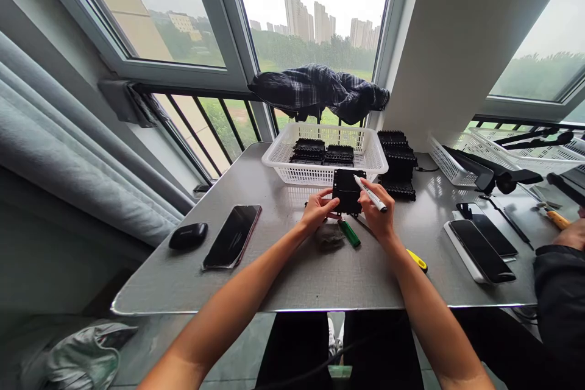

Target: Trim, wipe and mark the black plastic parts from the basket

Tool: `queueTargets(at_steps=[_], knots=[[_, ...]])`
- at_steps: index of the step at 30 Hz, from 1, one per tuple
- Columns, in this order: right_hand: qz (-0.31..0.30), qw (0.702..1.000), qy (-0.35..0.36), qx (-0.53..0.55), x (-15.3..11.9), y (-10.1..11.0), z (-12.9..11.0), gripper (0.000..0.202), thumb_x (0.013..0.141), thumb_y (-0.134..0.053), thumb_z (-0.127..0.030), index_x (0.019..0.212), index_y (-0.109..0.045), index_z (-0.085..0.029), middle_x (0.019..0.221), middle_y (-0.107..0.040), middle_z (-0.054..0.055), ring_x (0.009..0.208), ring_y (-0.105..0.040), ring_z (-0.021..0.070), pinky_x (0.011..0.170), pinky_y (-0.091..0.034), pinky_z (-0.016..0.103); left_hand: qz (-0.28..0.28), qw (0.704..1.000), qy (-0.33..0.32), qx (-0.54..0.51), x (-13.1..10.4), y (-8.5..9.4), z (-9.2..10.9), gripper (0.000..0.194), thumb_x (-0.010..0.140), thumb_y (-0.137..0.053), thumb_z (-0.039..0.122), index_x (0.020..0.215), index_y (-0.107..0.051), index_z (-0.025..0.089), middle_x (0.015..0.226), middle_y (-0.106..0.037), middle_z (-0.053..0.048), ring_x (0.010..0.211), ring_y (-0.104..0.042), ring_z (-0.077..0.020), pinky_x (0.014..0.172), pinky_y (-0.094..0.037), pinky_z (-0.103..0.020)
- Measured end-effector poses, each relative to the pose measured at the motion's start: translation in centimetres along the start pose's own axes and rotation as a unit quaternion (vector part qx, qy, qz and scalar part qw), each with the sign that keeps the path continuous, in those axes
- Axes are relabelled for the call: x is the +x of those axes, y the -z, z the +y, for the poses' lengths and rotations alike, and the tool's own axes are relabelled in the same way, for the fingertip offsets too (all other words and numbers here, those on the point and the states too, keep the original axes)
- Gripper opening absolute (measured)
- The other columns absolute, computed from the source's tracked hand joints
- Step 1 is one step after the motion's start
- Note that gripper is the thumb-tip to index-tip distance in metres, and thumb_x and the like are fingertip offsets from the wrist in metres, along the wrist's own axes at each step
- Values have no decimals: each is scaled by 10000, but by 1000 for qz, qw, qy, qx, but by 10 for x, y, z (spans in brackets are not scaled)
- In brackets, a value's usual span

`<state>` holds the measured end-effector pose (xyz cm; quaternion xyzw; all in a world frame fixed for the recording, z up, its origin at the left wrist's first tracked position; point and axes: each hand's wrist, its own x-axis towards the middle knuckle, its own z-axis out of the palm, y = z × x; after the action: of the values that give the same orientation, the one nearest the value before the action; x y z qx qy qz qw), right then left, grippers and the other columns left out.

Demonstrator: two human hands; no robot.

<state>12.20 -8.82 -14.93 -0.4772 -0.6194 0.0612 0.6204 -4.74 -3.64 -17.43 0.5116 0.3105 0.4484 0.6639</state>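
Note:
My left hand [316, 209] grips the lower left edge of a flat black plastic part [345, 186], holding it raised and facing me above the table. In my right hand [381, 204] is a white marker [372, 194] with a black end, its tip at the part's upper face. Whether the tip touches the surface I cannot tell. Below my hands lie a green-handled tool [350, 233] and a dark, crumpled lump [329, 236]. Behind the part stands a white plastic basket [278, 164] with several similar black parts [322, 151] in it.
More black parts [397, 164] are stacked right of the basket. Phones [234, 234] [482, 250] and a black case [188, 236] lie on the metal table [283, 286]. A yellow-handled tool [417, 260] is by my right forearm. A co-worker's sleeve [560, 280] shows at right.

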Motion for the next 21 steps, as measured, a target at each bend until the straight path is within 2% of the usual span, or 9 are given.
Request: queueTargets(at_steps=[3,13,21], knots=[[4,1000,9,-12,1,0,1,340,885,-517,-232,1191,-664,-241,947,-685,55,794,-639,185,718,-523,329,-4,1000,1,2,-1,-2,1,675,642,-820,398,1194,-557,112,817,-752,-96,750,-729,-260,583,-615,-353],[-14,1000,6,-10,1,0,3,349,905,-514,-246,1229,-642,-221,928,-668,48,775,-623,171,729,-501,315,-6,1000,3,15,-3,-3,2,694,613,-832,429,1174,-575,110,771,-742,-79,710,-720,-252,568,-609,-356],[-20,1000,12,-18,2,1,6,351,914,-506,-255,1239,-633,-221,958,-667,49,793,-623,169,743,-498,310,-15,1000,5,20,-2,-2,0,755,607,-831,431,1234,-565,106,780,-744,-85,719,-717,-261,587,-611,-378]])
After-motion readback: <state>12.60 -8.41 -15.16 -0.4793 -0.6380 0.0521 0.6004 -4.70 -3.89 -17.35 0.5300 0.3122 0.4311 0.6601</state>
